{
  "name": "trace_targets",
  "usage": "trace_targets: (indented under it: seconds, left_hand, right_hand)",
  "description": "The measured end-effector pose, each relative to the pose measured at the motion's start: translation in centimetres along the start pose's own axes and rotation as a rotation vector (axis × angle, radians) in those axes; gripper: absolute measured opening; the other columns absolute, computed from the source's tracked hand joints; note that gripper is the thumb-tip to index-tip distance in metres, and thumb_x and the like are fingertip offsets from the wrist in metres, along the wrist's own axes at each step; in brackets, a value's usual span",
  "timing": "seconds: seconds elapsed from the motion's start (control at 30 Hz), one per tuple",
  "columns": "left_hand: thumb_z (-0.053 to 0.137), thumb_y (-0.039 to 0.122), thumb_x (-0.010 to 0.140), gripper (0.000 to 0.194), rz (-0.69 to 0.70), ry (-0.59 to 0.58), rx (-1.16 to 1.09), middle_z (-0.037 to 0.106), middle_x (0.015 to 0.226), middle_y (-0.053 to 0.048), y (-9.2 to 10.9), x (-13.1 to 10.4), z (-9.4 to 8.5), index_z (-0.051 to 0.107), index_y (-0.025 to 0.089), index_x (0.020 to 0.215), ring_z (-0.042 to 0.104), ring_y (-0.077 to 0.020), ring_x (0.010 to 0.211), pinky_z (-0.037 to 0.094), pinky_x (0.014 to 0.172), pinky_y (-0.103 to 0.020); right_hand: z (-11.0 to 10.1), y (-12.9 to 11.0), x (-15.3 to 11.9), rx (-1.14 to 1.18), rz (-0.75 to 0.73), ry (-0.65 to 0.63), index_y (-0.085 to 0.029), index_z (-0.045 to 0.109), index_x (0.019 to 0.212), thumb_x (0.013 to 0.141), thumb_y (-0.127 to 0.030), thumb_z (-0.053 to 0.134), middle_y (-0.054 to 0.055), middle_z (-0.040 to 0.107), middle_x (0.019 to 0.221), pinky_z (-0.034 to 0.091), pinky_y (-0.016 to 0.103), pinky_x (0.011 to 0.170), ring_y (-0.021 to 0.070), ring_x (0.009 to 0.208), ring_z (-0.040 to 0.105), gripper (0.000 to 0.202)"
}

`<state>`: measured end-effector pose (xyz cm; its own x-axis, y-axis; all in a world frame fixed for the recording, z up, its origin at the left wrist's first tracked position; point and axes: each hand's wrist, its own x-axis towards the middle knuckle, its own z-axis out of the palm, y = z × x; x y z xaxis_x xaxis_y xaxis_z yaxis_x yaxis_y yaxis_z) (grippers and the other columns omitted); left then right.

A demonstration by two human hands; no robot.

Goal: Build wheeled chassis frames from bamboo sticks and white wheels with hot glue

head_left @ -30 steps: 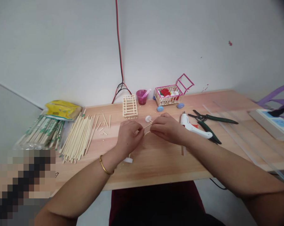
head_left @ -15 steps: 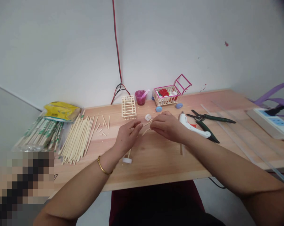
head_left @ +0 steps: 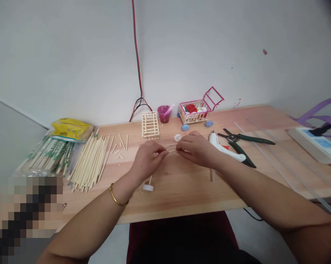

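Note:
My left hand (head_left: 149,158) is closed, thumb and fingers pinched on the left end of a thin wooden stick (head_left: 171,151). The stick's right end goes into the closed fingers of my right hand (head_left: 191,147). A second thin stick (head_left: 170,146) shows just behind it, its ends partly hidden by my fingers. A white round cap (head_left: 177,138) lies beyond my right fingertips. Below my left hand, another white cap (head_left: 148,187) stands on the table with a short stick against it. Behind my hands sits a small stick-built crate (head_left: 150,125).
Wooden sticks (head_left: 90,161) and a yellow package (head_left: 71,129) lie left. A purple cup (head_left: 164,114) and small cart (head_left: 195,112) stand behind. Right are a glue gun (head_left: 215,141), green-handled cutters (head_left: 237,138), clear rods (head_left: 267,161) and a power strip (head_left: 316,143).
My left hand has shifted slightly right, and its fingers now meet the stick. The short slanted stick between my hands no longer shows there. The far white cap has moved slightly right.

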<state>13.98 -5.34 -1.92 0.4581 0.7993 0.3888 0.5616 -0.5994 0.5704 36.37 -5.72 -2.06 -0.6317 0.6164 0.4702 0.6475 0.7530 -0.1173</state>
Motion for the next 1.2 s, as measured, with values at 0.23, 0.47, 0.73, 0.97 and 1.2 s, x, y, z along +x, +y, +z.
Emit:
trace_targets:
  seconds: [0.23,0.47,0.73,0.97,1.2]
  left_hand:
    - [0.061,0.021,0.082,0.009,0.054,-0.058,0.076,0.067,0.076,-0.003,0.3,-0.1,0.4,0.067,0.019,0.076,0.059,-0.0185,0.078,0.044,0.074,-0.033]
    - [0.060,0.021,0.082,0.009,0.048,-0.074,0.130,0.067,0.076,-0.003,0.4,-0.3,0.8,0.068,0.019,0.078,0.059,-0.0186,0.077,0.042,0.073,-0.034]
    - [0.060,0.023,0.084,0.010,0.029,-0.091,0.201,0.069,0.076,-0.003,0.7,-0.5,1.1,0.069,0.019,0.082,0.060,-0.0192,0.076,0.040,0.071,-0.033]
    - [0.060,0.023,0.085,0.011,0.010,-0.147,0.309,0.071,0.080,-0.003,0.8,-0.4,1.5,0.070,0.020,0.086,0.061,-0.0209,0.078,0.039,0.074,-0.035]
    - [0.062,0.027,0.083,0.011,-0.031,-0.165,0.385,0.071,0.080,-0.004,0.7,-0.3,0.8,0.068,0.018,0.080,0.060,-0.0213,0.080,0.038,0.074,-0.035]
  right_hand:
    - [0.0,-0.1,0.1,0.026,-0.001,-0.001,-0.018,0.061,0.081,0.088,-0.020,0.054,0.003,0.067,0.078,0.030,0.031,0.074,0.0156,0.075,0.059,0.010]
    - [0.0,-0.1,0.0,0.026,-0.001,-0.029,-0.018,0.063,0.084,0.089,-0.020,0.054,0.004,0.067,0.080,0.031,0.031,0.075,0.0161,0.077,0.060,0.011]
    - [0.2,-0.1,0.0,0.022,-0.007,-0.028,-0.018,0.064,0.085,0.089,-0.021,0.054,0.004,0.068,0.082,0.030,0.032,0.077,0.0164,0.078,0.060,0.011]
    - [0.5,0.1,-0.1,0.013,0.035,-0.099,-0.018,0.065,0.084,0.089,-0.020,0.053,0.004,0.068,0.084,0.028,0.032,0.078,0.0159,0.079,0.058,0.013]
    - [0.6,0.3,-0.2,0.015,0.070,-0.170,-0.018,0.064,0.083,0.089,-0.020,0.052,0.005,0.067,0.083,0.028,0.032,0.079,0.0168,0.079,0.057,0.014]
